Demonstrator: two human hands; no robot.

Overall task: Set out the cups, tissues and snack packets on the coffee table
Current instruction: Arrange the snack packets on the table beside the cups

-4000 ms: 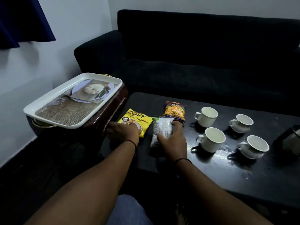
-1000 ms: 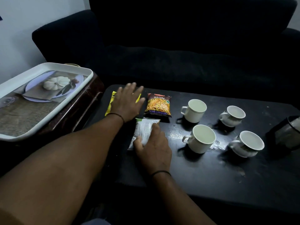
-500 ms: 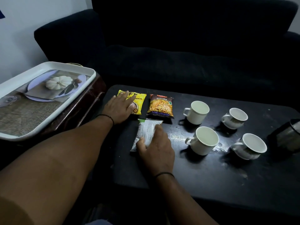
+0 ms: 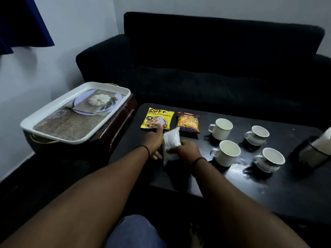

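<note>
Now the right hand [image 4: 186, 151] grips the white packet [image 4: 171, 145] on the table [image 4: 268, 185], by the cups [image 4: 225, 153]; the left hand [image 4: 154, 140], open, fingers the yellow packet [image 4: 157, 118]. A careless swing could topple a cup.

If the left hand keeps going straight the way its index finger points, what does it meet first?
The left hand already seems to touch the yellow Zoff soya chunks packet with its fingertip; beyond that, probably only the black coffee table.
</note>
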